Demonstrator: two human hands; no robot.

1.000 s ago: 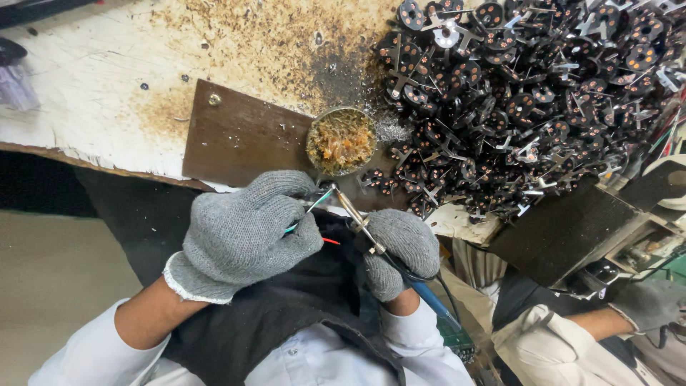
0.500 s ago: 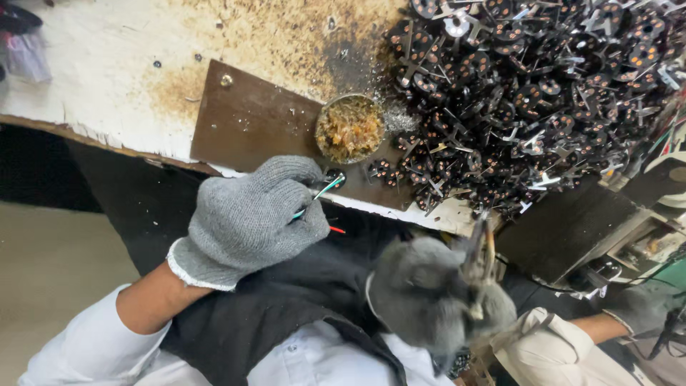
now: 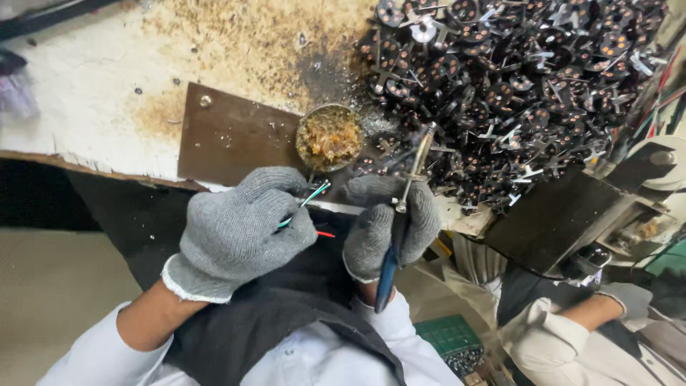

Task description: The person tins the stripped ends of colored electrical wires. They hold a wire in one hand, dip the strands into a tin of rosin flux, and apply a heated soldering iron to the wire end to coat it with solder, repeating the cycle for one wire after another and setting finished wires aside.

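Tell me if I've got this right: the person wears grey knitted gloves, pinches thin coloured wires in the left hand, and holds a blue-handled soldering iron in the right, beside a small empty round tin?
Not quite. The head view shows the round tin full of brownish-yellow residue, not empty. The rest stands: grey gloves, the left hand pinching the coloured wires, the right hand holding the blue-handled soldering iron.

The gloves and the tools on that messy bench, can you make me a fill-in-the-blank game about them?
1. Both hands wear knitted gloves coloured ____.
2. The right hand grips a soldering iron whose handle is ____.
3. The left hand pinches thin ____ coloured green, white and red.
4. The small round tin of brownish paste sits beside a big pile of dark metal parts, on the pile's ____ side in the picture.

Missing words: grey; blue; wires; left
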